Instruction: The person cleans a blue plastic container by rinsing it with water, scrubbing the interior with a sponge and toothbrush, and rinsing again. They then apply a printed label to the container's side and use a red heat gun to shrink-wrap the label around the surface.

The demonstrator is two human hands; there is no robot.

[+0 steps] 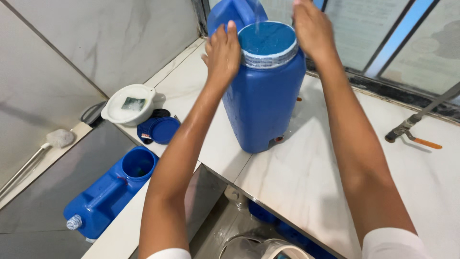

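Water containers in blue plastic fill this wet marble counter point(306, 182). Nearest, an empty blue jerrycan point(108, 192) lies on its side, mouth open, its blue lid point(164, 130) loose beside a white bowl point(128, 103) holding a sponge. Farther back stands the upright blue water can point(263, 91), already full to the brim and uncapped. The left hand point(223, 52) presses flat against its rim, fingers closed together; the right hand point(311, 26) rests at the far edge, its grip hidden. A tap point(407, 127) juts out at right.
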